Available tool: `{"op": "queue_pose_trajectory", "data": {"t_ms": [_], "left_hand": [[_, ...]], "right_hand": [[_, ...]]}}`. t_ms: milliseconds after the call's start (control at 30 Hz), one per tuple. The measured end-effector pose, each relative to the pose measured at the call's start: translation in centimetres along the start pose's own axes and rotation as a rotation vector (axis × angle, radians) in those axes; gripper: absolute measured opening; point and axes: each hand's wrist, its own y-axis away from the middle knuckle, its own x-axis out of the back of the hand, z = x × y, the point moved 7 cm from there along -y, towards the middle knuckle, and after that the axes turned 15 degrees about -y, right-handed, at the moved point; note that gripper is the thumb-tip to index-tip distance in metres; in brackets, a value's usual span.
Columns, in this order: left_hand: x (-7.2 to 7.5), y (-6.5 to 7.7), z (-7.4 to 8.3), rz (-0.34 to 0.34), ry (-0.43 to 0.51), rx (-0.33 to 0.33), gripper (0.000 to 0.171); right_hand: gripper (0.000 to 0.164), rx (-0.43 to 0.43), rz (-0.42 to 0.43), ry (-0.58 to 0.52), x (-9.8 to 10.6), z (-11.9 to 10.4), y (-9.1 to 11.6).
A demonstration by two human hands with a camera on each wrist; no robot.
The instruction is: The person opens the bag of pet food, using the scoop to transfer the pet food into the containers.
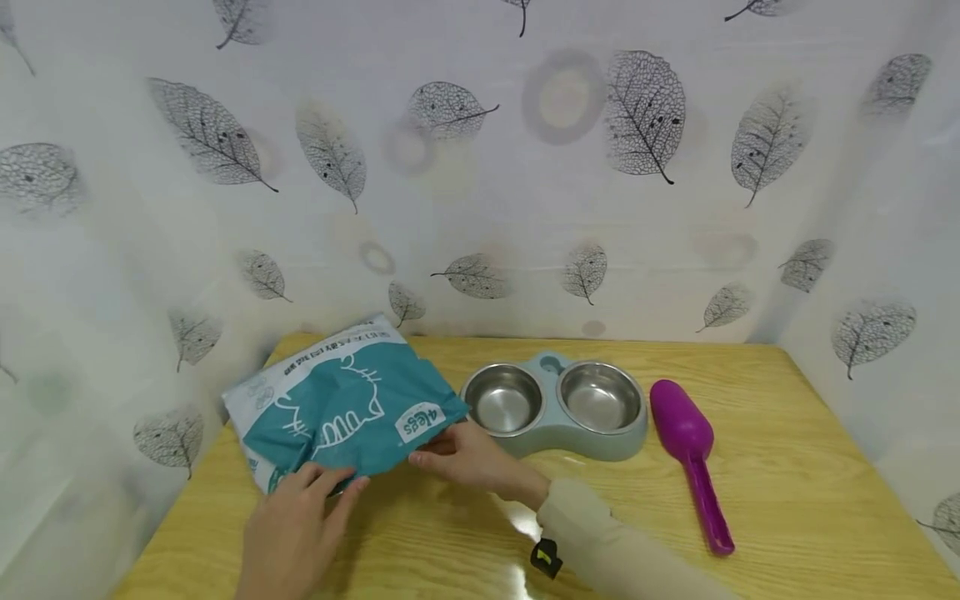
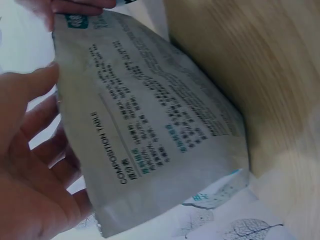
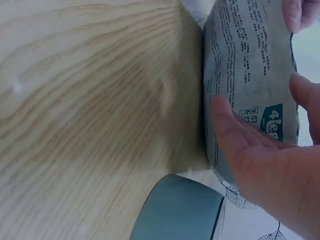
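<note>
A teal and white plastic bag (image 1: 337,400) with a white cat drawing and a "4legs" label lies tilted on the table's left side, its near edge raised. My left hand (image 1: 292,525) holds that near edge, fingers over the teal face and thumb by the rim. At the right corner my right hand (image 1: 480,462) grips the bag, its fingers underneath and the thumb along the edge. Printed text and a composition table cover the bag's grey underside (image 2: 145,115) in the left wrist view. The right wrist view has the right fingers (image 3: 240,135) against that underside.
Just right of the bag stands a blue-grey double pet bowl (image 1: 551,417) with two steel dishes. Farther right lies a purple scoop (image 1: 690,437), handle toward me. Leaf-patterned curtains (image 1: 480,200) enclose the wooden table (image 1: 787,467) at the back and sides.
</note>
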Motion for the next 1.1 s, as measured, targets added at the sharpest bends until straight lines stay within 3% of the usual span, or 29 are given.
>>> {"op": "queue_pose_trajectory", "data": {"t_ms": [267, 433, 600, 767, 900, 1100], "left_hand": [[-0.5, -0.3, 0.2, -0.132, 0.021, 0.049, 0.024], [-0.8, -0.7, 0.7, -0.185, -0.022, -0.029, 0.023], [-1.0, -0.7, 1.7, -0.074, -0.077, -0.119, 0.024], [-0.9, -0.3, 2.2, 0.033, -0.063, -0.115, 0.022], [-0.8, -0.2, 2.7, 0.104, -0.019, -0.130, 0.010], [-1.0, -0.6, 3.5, 0.107, 0.001, -0.173, 0.013]], "right_hand": [[0.032, -0.024, 0.058, 0.005, -0.1, 0.8, -0.1], [0.036, -0.008, 0.087, -0.016, -0.2, 0.8, -0.1], [0.044, 0.025, 0.147, -0.016, -0.2, 0.5, 0.1], [0.049, -0.017, 0.182, -0.049, -0.4, 0.9, 0.3], [0.052, -0.047, 0.187, -0.076, -0.6, 1.1, 0.4], [0.047, -0.019, 0.233, -0.109, -0.7, 0.7, 0.6]]}}
